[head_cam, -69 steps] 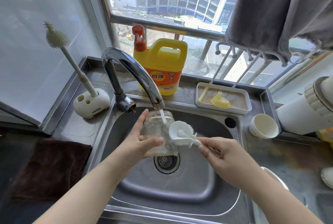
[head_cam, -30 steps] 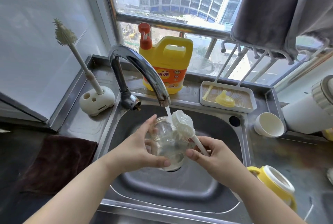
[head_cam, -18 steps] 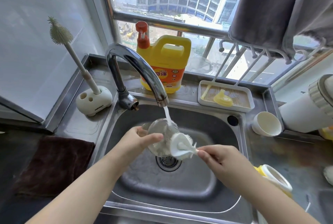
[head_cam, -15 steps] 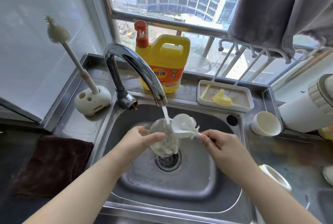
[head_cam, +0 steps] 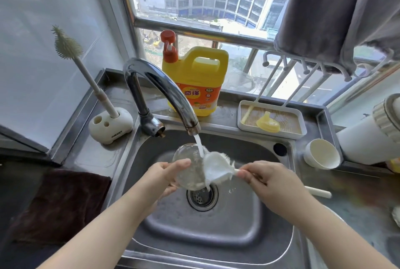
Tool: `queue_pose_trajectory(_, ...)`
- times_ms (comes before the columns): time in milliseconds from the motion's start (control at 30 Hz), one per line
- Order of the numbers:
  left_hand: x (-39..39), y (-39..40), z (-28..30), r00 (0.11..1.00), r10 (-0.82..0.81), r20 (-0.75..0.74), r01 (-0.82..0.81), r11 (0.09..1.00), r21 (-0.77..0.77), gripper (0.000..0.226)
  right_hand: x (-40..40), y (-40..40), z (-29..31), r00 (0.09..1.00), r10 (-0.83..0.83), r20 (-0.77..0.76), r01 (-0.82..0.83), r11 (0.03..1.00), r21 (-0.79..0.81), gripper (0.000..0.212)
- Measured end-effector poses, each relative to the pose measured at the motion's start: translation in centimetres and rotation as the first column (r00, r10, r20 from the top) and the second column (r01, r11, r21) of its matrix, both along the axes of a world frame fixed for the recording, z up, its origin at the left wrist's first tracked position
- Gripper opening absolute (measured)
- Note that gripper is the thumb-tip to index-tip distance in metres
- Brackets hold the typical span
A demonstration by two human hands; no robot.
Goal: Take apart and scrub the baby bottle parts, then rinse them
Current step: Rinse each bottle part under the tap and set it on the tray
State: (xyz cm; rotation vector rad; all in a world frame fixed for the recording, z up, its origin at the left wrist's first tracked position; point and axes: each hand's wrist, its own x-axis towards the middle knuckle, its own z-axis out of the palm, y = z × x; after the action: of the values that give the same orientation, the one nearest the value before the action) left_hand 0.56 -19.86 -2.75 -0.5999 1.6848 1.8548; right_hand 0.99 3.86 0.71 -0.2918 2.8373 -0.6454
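Observation:
My left hand (head_cam: 164, 173) grips a clear glass baby bottle (head_cam: 187, 167) over the steel sink (head_cam: 236, 223), its round base tipped up toward the tap (head_cam: 160, 91). Water runs from the spout onto the bottle and onto a white sponge brush (head_cam: 216, 168). My right hand (head_cam: 270, 179) holds that brush by its cream handle, with the sponge head pressed against the bottle's right side. The handle's end sticks out past my right wrist. A yellow nipple part (head_cam: 268, 125) lies in a white tray (head_cam: 242, 117) behind the sink.
A yellow detergent jug (head_cam: 194, 87) stands behind the tap. A bristle brush in a white holder (head_cam: 110, 126) is at the left. A white cup (head_cam: 322, 154) and a white cylinder lie at the right; a dark cloth (head_cam: 60, 206) lies at the left. Grey cloth hangs above.
The bottle has turned from mouth-up under the stream to lying tipped with its base up. The brush head has moved from the bottle's mouth to its outer right side.

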Motion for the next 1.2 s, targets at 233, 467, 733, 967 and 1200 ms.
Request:
queue_pose_trajectory(233,-0.1,0.5,-0.6,0.997,0.063,0.041,-0.065,0.997,0.048,0.050,1.2,-1.0,-0.6,0.999,0.044,-0.018,-0.046,0.994,-0.097,0.035)
queue_pose_trajectory(467,-0.1,1.1,-0.3,0.990,0.081,0.113,-0.096,0.985,0.142,0.037,0.8,-1.2,-0.8,1.000,0.009,-0.007,-0.010,0.982,-0.186,0.041)
queue_pose_trajectory(733,0.2,1.2,0.0,0.998,-0.009,0.058,0.003,0.994,0.110,0.078,0.2,-1.4,-0.6,0.998,-0.061,-0.026,0.053,0.967,-0.249,0.027)
queue_pose_trajectory(967,0.8,1.3,-0.7,0.997,-0.074,-0.018,0.076,0.973,0.219,0.094,1.1,-1.4,-0.6,0.983,-0.126,0.131,0.172,0.875,-0.453,0.025)
queue_pose_trajectory(1200,0.2,0.5,0.2,0.999,-0.033,-0.008,0.034,0.991,0.127,0.052,1.0,-1.9,-0.6,0.983,-0.073,0.170,0.144,0.879,-0.455,0.017)
